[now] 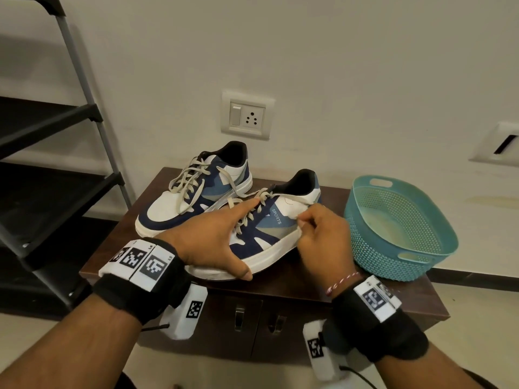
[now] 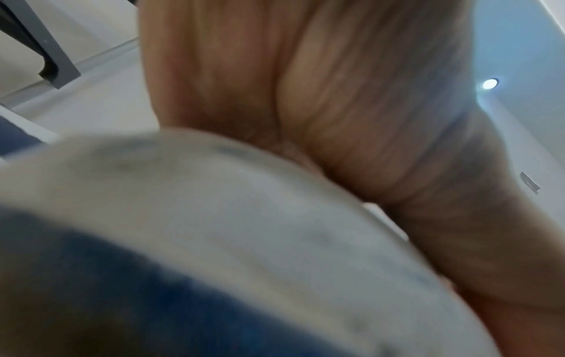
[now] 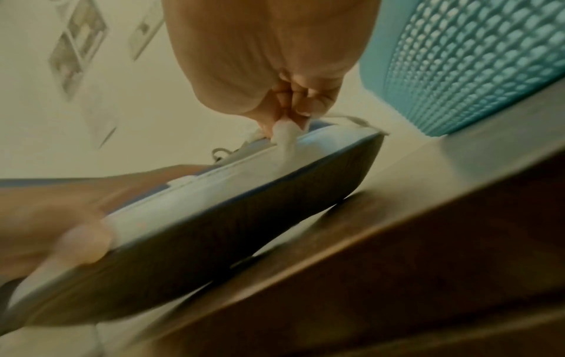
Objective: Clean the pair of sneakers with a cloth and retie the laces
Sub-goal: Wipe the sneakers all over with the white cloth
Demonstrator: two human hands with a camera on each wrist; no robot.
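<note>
2 white, navy and blue sneakers are seen on a dark wooden cabinet. The nearer sneaker, marked SPORTS on its side, is tilted, its dark sole lifted off the cabinet top on the near side, as the right wrist view shows. It is held at the toe end by the left hand: the thumb is hooked under the white sole edge, the palm lies over the toe, and the index finger is stretched along the laces, its tip touching them. The left wrist view is blurred and shows little more than the palm against the white toe. A small white cloth is pinched between the thumb and curled fingertips of the right hand and is pressed against the white side panel near the heel, just beyond the fingertips. The laces of this sneaker look loose and untied. The farther sneaker stands flat on the cabinet beyond the left index fingertip, touched by neither hand, its laces hanging loose. To the right of the right hand's knuckles, close by, a teal perforated plastic basket rests on the cabinet; nothing can be made out inside it. A black shoe rack stands well to the left of the left hand.
</note>
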